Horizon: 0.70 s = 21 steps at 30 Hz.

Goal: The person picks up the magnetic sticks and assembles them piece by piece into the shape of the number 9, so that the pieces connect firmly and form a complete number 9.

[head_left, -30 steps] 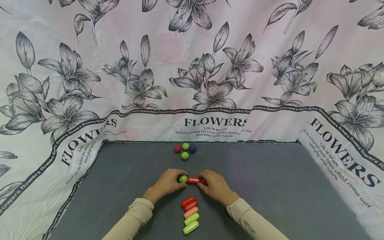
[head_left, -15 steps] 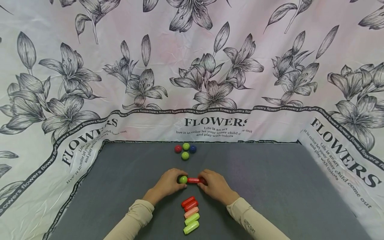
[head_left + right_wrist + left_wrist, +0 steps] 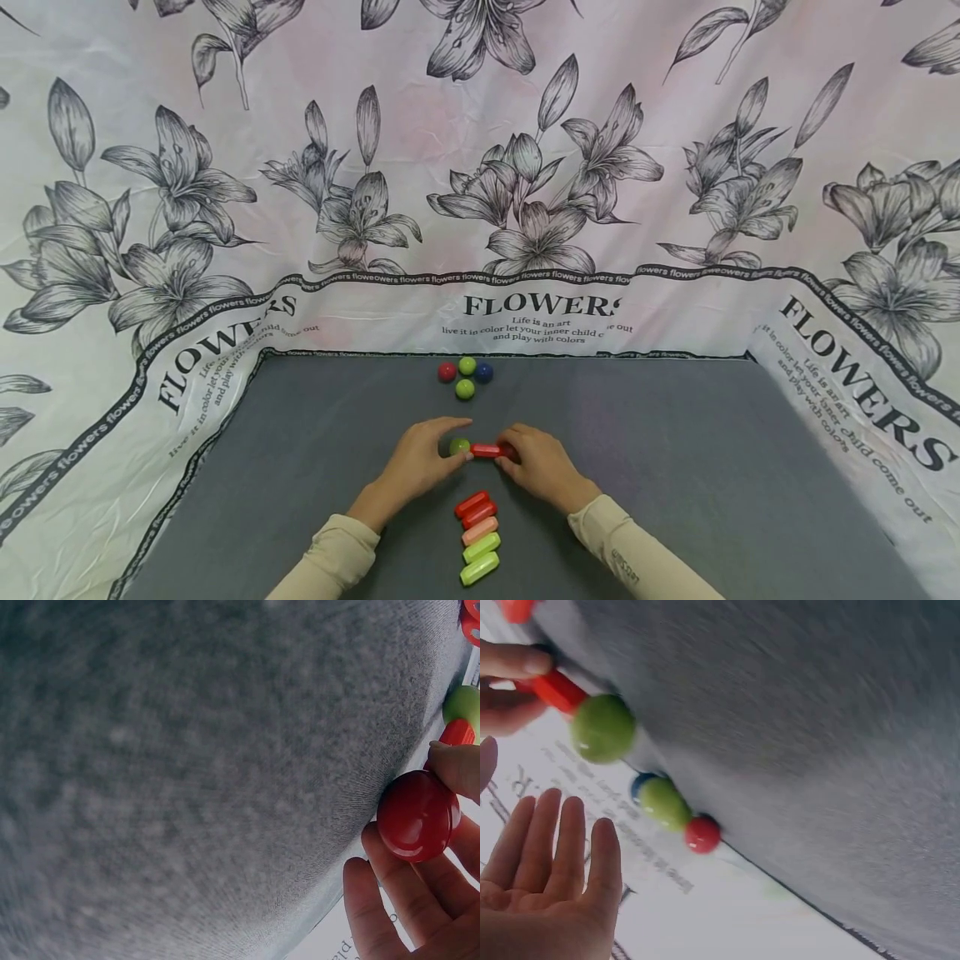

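A red stick point(image 3: 486, 450) lies crosswise between my hands, with a green ball point(image 3: 604, 729) at its left end and a red ball point(image 3: 418, 816) at its right end. My right hand point(image 3: 542, 468) pinches the right end, where stick and red ball meet. Around the green ball's left side my left hand point(image 3: 416, 458) is spread; in the left wrist view its fingers point(image 3: 570, 847) are straight and stand apart from the ball. Nearer to me, several short sticks lie in a slanting column: red ones point(image 3: 477, 513), a pink one point(image 3: 479, 531) and yellow-green ones point(image 3: 479, 568).
Farther back on the grey table point(image 3: 637, 467) rest a red ball point(image 3: 447, 372), a dark blue ball point(image 3: 484, 372) and two green balls point(image 3: 465, 389). A white flower-printed cloth point(image 3: 525, 317) borders the table at the back and both sides.
My left hand has let go of the green ball, its fingers spreading wider and drawing slightly away. The right hand keeps its hold. The stick and loose balls stay in place.
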### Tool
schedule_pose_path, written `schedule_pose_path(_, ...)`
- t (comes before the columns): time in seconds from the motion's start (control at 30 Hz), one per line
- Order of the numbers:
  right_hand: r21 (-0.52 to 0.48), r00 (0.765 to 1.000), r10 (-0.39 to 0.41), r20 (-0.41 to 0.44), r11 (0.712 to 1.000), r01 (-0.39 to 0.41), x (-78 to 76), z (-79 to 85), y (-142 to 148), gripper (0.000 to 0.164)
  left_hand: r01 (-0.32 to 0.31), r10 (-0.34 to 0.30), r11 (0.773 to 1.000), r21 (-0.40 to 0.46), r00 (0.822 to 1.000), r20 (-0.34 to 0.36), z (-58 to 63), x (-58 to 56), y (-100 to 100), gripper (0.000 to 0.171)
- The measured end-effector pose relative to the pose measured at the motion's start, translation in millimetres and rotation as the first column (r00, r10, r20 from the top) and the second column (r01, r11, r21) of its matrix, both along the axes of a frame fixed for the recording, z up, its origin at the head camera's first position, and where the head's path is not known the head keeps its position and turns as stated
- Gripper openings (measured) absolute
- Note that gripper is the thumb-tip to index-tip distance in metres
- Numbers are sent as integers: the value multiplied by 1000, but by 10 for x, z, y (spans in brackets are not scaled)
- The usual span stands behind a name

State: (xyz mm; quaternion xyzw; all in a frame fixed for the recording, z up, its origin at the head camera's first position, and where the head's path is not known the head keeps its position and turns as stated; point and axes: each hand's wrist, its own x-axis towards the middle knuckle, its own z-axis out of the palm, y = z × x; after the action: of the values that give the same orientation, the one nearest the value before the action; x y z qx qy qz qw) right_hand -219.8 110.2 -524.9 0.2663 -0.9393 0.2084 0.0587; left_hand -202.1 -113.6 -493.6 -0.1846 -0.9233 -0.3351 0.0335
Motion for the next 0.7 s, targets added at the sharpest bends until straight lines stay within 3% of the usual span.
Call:
schedule_pose_path(0.27,-6,1000,2,-6,1000,-2,4,7,5,20,113,-111,993,-20,991,67,36,191,96,40)
schedule_pose_path(0.57,-24,1000,11,-28,1000,-12,3,-5,16,19,170,-161,984,-45,975,154,-84,239,123,35)
schedule_pose_path(0.7,-26,1000,14,-27,1000,-14,8,-12,16,18,179,-166,981,-71,973,157,-109,252,130,33)
